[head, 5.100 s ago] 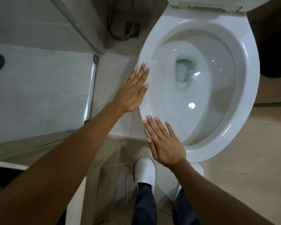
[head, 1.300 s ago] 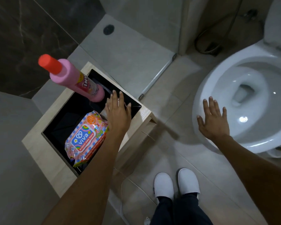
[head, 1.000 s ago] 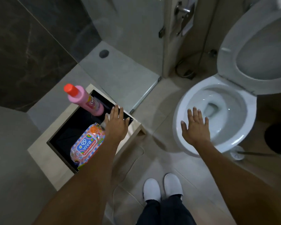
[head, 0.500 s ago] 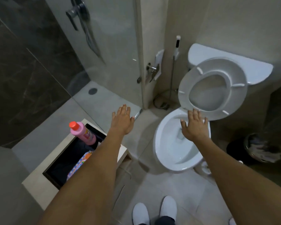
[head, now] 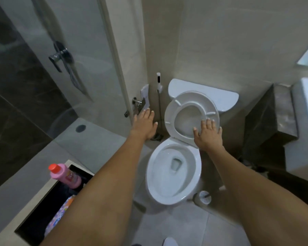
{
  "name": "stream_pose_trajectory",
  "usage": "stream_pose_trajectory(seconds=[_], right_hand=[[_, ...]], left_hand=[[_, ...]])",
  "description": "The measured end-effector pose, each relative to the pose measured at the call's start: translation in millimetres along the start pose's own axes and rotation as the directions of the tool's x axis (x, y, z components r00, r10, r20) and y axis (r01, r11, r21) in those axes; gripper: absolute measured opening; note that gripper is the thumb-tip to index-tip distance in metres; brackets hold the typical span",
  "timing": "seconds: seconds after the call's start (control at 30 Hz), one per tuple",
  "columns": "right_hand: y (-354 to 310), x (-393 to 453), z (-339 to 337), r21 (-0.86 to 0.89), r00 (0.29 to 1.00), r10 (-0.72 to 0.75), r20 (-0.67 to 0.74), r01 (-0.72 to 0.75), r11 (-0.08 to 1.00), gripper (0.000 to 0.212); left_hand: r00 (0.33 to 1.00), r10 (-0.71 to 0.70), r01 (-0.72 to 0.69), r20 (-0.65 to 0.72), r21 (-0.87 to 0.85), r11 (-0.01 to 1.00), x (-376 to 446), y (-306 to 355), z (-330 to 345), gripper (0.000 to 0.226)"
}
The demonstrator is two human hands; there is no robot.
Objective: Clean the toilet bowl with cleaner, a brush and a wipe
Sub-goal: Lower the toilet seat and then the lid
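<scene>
1 toilet (head: pixel 174 176), 1 pink bottle (head: pixel 65 175), 1 wipes pack (head: pixel 60 214), 1 brush holder (head: pixel 204 197), 2 hands: left (head: pixel 144 126), right (head: pixel 208 134).

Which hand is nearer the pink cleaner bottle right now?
Left. The left hand hovers open above and right of the pink cleaner bottle; the right hand is farther right, before the raised toilet seat.

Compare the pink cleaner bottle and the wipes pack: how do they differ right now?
The pink cleaner bottle stands in full view; the wipes pack lies flat, partly hidden by the left arm. The bottle is plain pink with a red cap; the pack is multicoloured. Both sit in the wooden box.
</scene>
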State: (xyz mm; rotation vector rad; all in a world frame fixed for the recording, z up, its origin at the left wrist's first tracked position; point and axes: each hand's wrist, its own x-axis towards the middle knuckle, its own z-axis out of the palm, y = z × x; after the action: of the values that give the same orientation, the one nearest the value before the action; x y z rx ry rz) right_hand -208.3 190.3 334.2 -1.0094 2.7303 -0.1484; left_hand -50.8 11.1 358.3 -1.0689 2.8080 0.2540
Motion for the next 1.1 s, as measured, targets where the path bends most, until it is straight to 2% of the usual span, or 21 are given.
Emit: stream_pose_trajectory(seconds=[0.27, 0.43, 0.6, 0.87, 1.1], right_hand=[[30.4, 38.8, -21.7, 0.034, 0.997, 0.062, -0.043, -0.061, 0.998, 0.065], [39.5, 73.1, -21.1, 0.049, 0.992, 0.122, -0.023, -0.121, 0.992, 0.063], [43.0, 119.5, -17.6, 0.085, 0.978, 0.208, -0.010, -0.207, 0.975, 0.063], [33.0, 207.7, -17.7, 0.089, 0.954, 0.298, 0.004, -0.297, 0.951, 0.062], [31.5, 265.9, -3.5, 0.113, 0.936, 0.351, 0.014, -0.350, 0.930, 0.060]], left_hand=[[0.996, 0.083, -0.083, 0.019, 0.004, 0.997, 53.2, 38.4, -17.2, 0.059], [0.984, 0.165, -0.168, 0.070, 0.032, 0.985, 104.8, 47.6, -17.6, 0.060], [0.963, 0.223, -0.226, 0.153, 0.003, 0.974, 168.6, 47.3, -19.1, 0.059], [0.923, 0.334, -0.343, 0.190, 0.014, 0.939, 272.3, 60.2, -13.3, 0.060], [0.880, 0.422, -0.423, 0.219, -0.044, 0.905, 334.8, 90.2, 10.6, 0.062]])
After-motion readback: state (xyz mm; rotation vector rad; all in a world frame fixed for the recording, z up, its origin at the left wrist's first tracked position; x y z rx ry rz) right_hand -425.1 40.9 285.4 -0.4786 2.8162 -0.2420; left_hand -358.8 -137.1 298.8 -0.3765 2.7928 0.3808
